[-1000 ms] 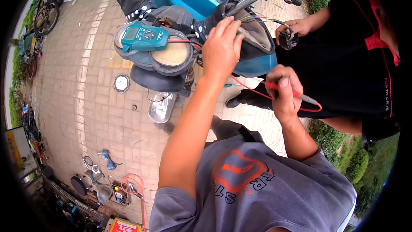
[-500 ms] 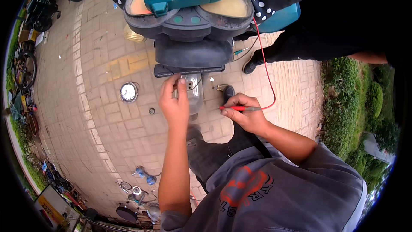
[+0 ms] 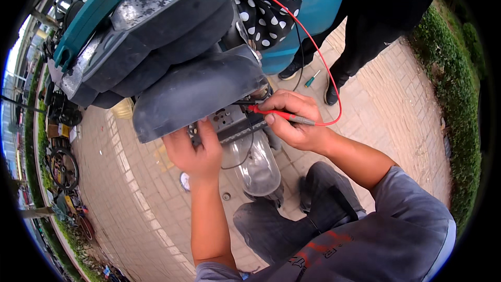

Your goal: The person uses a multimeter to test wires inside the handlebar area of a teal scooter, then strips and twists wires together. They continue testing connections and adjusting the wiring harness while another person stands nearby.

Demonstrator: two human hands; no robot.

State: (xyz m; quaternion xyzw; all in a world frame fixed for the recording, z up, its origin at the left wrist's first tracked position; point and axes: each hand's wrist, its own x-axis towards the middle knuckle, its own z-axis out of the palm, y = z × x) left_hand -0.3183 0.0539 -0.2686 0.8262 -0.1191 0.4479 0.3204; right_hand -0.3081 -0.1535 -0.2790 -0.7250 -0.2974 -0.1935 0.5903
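Pinching the red probe [image 3: 284, 115] in the nearly closed right hand [image 3: 308, 134], aiming its long axis just past nine o'clock at the two-o'clock end of the metal bracket [image 3: 224, 118]. Seemingly touching the bracket's eight-o'clock end with the nearer, half-curled left hand [image 3: 195, 151], fingertips partly hidden and any firm hold impossible to tell. Looping the red lead [image 3: 327, 65] beyond, toward one o'clock.

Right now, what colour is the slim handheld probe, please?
The slim handheld probe is red with a grey rear; see the head view.

Red-and-grey probe [image 3: 292, 117]; white-dotted black cloth [image 3: 265, 25]
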